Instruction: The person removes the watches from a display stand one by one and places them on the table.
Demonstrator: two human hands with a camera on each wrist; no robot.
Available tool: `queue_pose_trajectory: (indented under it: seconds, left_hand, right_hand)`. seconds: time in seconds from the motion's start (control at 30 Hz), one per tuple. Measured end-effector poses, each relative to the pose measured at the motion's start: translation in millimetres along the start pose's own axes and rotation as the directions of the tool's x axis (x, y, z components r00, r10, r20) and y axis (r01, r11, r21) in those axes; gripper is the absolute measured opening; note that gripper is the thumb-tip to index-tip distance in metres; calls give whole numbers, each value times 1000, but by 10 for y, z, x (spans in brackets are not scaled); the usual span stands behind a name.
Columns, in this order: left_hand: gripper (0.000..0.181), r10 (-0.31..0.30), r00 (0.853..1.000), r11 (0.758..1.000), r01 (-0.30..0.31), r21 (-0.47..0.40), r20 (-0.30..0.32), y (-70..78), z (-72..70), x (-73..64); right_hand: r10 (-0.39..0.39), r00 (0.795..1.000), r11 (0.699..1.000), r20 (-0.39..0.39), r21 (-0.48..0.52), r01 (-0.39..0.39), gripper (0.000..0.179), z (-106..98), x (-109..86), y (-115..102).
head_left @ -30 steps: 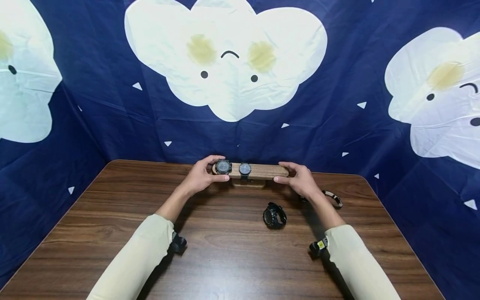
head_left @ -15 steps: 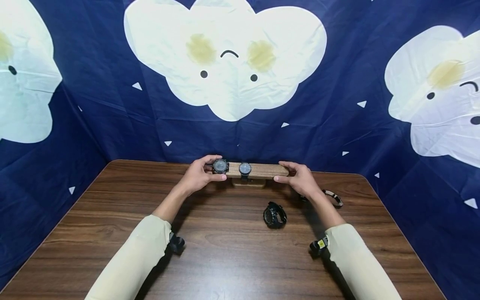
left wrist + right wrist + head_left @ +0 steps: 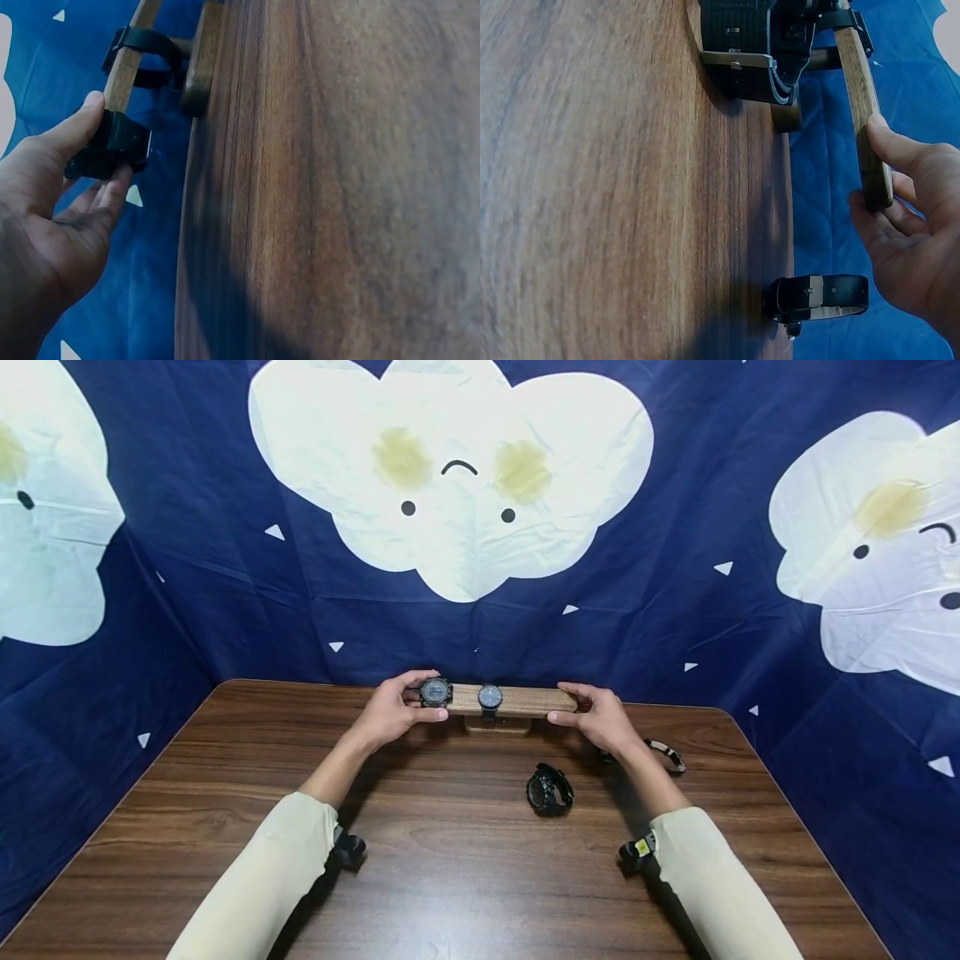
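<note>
Two hands hold the wooden bar (image 3: 536,701), long axis left-right, far side of table (image 3: 465,877): left hand (image 3: 392,712) has thumb and fingers curled round the large watch (image 3: 435,692) at its left end; right hand (image 3: 600,718) pinches the right end. Small watch (image 3: 491,697) sits inboard, blocking rightward; black watch (image 3: 542,793) nearer, strap watch (image 3: 840,291) right.
</note>
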State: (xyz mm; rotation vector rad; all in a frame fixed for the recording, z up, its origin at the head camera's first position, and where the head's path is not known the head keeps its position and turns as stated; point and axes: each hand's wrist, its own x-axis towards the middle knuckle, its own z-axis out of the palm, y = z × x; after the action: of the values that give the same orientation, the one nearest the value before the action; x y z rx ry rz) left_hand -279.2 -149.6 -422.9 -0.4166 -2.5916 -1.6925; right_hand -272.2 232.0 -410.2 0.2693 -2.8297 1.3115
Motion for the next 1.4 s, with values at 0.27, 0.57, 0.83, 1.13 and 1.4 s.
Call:
queue_pose_trajectory:
  seconds: [0.27,0.57,0.83,1.13,1.4]
  left_hand:
    - [76,7,1000,999,-7,-35,-4,-15,-33,-15]
    - [77,5,1000,1000,-5,-5,-16,0,-61,-47]
    - [79,0,999,1000,0,-11,-44,-50,-104,-62]
    - [82,-32,998,998,29,-64,-50,-49,-155,-105]
    - [85,-68,997,986,62,-152,-35,-62,-170,-143]
  right_hand:
    - [-10,1000,1000,-6,-14,9,70,-3,-2,-7]
    - [-11,1000,1000,-8,-15,10,70,3,-7,-3]
    - [-16,1000,1000,-11,-17,16,71,-1,-8,-7]
    - [-14,1000,1000,-4,-8,14,72,-3,4,-12]
    - [-2,1000,1000,5,-1,2,72,-9,-4,-12]
